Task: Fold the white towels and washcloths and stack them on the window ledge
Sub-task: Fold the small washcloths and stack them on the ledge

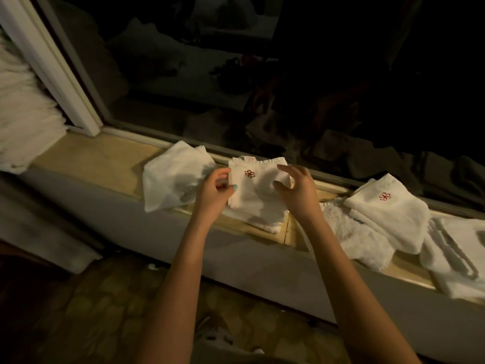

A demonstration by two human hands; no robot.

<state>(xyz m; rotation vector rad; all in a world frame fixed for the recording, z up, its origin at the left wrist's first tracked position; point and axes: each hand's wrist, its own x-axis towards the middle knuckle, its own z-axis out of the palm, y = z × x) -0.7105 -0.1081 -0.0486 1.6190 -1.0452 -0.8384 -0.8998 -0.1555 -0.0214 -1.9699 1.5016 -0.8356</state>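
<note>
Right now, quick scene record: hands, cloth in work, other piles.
surface: ledge below dark window
in work: washcloth, folded, red flower up, atop small stack
left hand: at its left edge, fingers curled, grip unclear
right hand: over its right edge, fingers curled, grip unclear
left of it: plain cloth, folded
right of it: towel with red flower on loose pile

Both bare forearms reach forward from the lower edge, converging slightly, with the wrists a little bent. The left hand (214,190) has its fingers curled, and thumb and forefinger pinch the left edge of a washcloth (256,195). The right hand (296,187) arches over the opposite edge with fingers bent and thumb pointing left. Whether it grips is unclear.
</note>
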